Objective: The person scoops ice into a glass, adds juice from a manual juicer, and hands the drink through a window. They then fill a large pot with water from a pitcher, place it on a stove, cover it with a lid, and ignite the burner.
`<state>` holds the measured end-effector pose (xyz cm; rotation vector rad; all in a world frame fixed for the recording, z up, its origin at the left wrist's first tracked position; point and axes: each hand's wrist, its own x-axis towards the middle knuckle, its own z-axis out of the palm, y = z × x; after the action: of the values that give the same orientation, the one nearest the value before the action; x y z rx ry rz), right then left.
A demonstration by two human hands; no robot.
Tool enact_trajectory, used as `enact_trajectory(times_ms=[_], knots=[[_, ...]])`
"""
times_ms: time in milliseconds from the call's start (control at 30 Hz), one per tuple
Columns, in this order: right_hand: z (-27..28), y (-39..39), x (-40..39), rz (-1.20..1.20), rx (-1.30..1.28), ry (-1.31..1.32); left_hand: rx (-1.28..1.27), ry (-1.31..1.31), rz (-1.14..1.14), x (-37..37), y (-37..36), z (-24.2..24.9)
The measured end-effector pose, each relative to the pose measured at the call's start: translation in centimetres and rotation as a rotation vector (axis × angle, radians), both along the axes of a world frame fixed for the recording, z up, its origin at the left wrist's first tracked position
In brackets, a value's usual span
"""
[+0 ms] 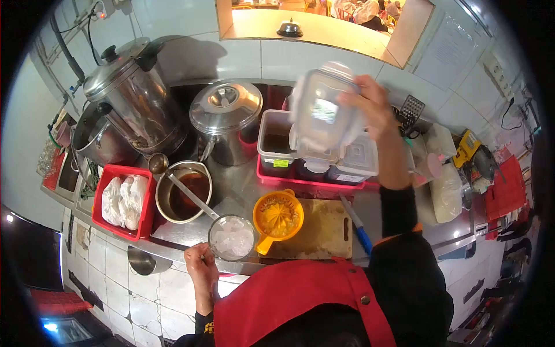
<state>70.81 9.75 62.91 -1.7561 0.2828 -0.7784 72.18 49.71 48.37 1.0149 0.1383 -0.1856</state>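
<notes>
My right hand [373, 107] grips a clear plastic container lid [318, 124] with clip edges, raised over a row of food containers. Below it to the left, one container [276, 136] stands uncovered with something dark brown inside; a lidded container [355, 159] is beside it. Down at the counter's front edge, my left hand [202, 269] is closed against the side of a glass of ice [231, 238]; its exact grip is hidden. A ladle [191, 194] lies across a pot of reddish-brown liquid [184, 191], its handle reaching the glass.
An orange citrus juicer [278, 215] sits on a cutting board [324, 234], with a blue-handled knife [361, 231] at the right. A lidded steel pot [226, 115] and tall urn [133, 98] stand behind. A red basket [147, 214] holds white bags.
</notes>
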Motion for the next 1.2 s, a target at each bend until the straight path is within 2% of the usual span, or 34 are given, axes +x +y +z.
enact_trajectory(times_ms=[33, 100, 233, 300, 433, 500, 567, 700, 800, 867, 933, 1000, 1033, 1100, 1133, 1200], knots=[[0.7, -0.4, -2.2, 0.061, -0.153, -0.043, 0.0, 0.003, -0.003, 0.1, -0.1, 0.1], [1.5, -1.2, -5.6, -0.178, -0.679, 0.165, -0.004, -0.002, 0.002, 0.5, -0.2, 0.2], [-2.6, -3.6, -10.7, -0.255, -0.79, 0.076, -0.005, 0.021, 0.014, 1.7, -0.5, 0.0], [-4.3, -3.5, -12.9, -0.297, -0.984, 0.147, -0.051, -0.006, -0.01, 2.2, -0.9, 0.1], [-10.6, -3.7, -15.6, -0.252, -0.839, 0.245, -0.033, -0.04, -0.023, 3.5, -1.9, 0.1], [-11.6, -3.4, -15.9, -0.267, -0.769, 0.265, -0.032, -0.043, -0.016, 3.9, -2.6, 0.6], [-11.7, -3.3, -15.7, -0.164, -0.995, 0.416, -0.066, -0.024, -0.076, 4.5, -3.2, 1.0], [-9.9, -1.9, -14.5, -0.076, -0.936, 0.504, -0.039, -0.081, -0.122, 5.4, -4.1, 0.6], [-7.1, -0.1, -11.1, -0.06, -0.993, 0.356, -0.024, -0.101, -0.126, 6.0, -5.2, 0.3], [-6.1, 1.6, -8.2, 0.052, -0.871, 0.409, 0.004, -0.09, -0.117, 6.1, -6.0, 0.7], [-4.6, 4.8, -4.7, 0.194, -0.97, 0.25, 0.021, -0.084, -0.112, 6.3, -6.7, 0.8], [-4.6, 6.7, -1.9, 0.273, -1.196, 0.378, 0.042, -0.108, -0.098, 6.3, -7.2, 0.8], [-5.0, 7.0, -0.6, 0.275, -1.197, 0.372, 0.043, -0.111, -0.094, 6.4, -7.2, 0.6], [-6.3, 7.2, 1.7, 0.349, -1.465, 0.467, 0.036, -0.139, -0.103, 6.6, -7.1, 0.1], [-6.1, 7.4, 2.6, 0.352, -1.466, 0.463, 0.047, -0.111, -0.097, 6.4, -7.1, 0.6], [-5.6, 7.8, 4.4, 0.484, -1.55, 0.649, 0.061, -0.097, -0.085, 6.4, -7.0, 1.0]])
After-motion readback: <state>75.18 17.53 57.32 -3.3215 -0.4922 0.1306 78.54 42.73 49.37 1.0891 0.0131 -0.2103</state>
